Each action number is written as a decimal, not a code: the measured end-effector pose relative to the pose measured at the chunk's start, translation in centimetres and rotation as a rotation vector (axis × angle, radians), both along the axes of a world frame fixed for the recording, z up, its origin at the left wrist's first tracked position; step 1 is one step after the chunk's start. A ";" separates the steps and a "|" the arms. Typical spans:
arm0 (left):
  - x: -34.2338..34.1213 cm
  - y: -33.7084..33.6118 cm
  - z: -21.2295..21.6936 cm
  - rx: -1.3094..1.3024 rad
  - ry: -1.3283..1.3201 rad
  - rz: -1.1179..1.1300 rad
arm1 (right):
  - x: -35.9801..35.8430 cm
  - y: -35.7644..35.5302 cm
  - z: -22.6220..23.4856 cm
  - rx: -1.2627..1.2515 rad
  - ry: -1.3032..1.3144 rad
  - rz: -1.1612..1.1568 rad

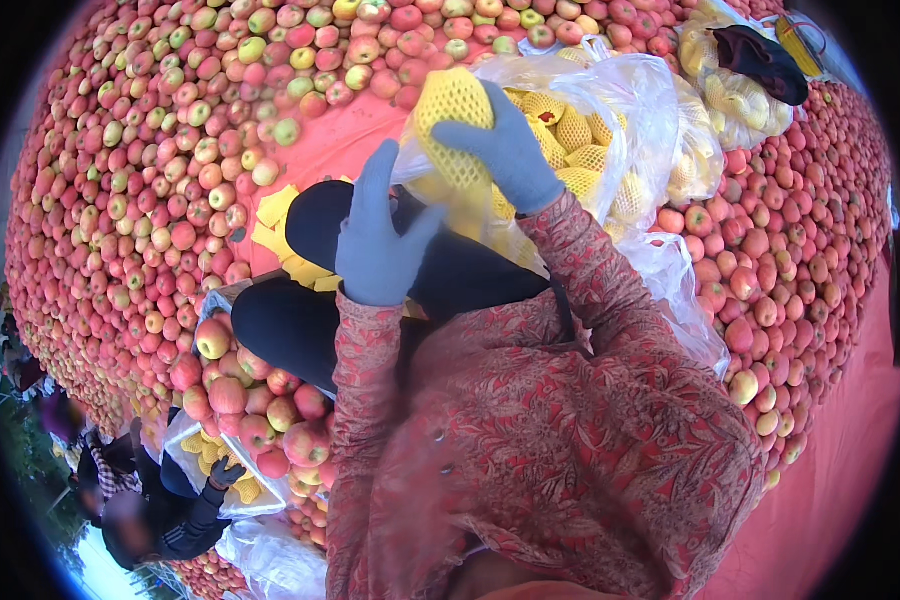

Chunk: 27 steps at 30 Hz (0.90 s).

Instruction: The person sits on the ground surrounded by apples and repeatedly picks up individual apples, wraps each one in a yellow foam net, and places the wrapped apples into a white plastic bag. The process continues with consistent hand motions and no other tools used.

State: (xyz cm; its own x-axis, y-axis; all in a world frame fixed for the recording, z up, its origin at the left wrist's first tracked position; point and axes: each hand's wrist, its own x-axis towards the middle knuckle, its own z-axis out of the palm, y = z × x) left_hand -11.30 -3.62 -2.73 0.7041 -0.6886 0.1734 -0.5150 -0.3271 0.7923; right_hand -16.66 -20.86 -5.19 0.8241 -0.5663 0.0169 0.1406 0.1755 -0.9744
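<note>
My right hand (515, 155), in a grey-blue glove, grips a yellow foam fruit net (452, 105) from its right side. The net bulges round; what fills it is hidden by the mesh. Above my knee, just left of the net, my left hand (378, 245) wears the same kind of glove. Its fingers are spread and hold nothing. Beside my right wrist, a clear plastic bag (635, 105) stands open around several apples (575, 130) in yellow foam nets. Loose yellow foam nets (300, 265) lie beyond my dark-trousered legs.
Loose apples (120, 200) spread widely on the left, and more apples (770, 250) lie on the right. A crate of apples (260, 400) stands by my left leg. Filled bags (735, 100) sit at far right. Lower left, another person (155, 500) works at a white box (185, 450).
</note>
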 end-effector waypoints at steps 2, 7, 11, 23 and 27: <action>0.0 0.5 0.0 -0.010 0.010 0.009 | -2.7 -5.1 -0.4 0.017 0.093 -0.003; 0.8 0.4 -1.1 -0.058 0.070 0.022 | -7.8 -15.0 -7.1 -0.944 0.898 0.293; 3.2 1.8 -0.7 -0.090 0.148 0.103 | -8.0 -17.3 -13.0 -1.032 1.153 0.393; 18.7 8.8 2.2 -0.459 0.021 0.612 | 9.5 -3.3 -1.5 -1.005 0.364 0.404; 21.6 10.6 -0.7 -0.552 0.120 0.649 | 21.6 4.1 -8.5 -1.010 0.318 0.847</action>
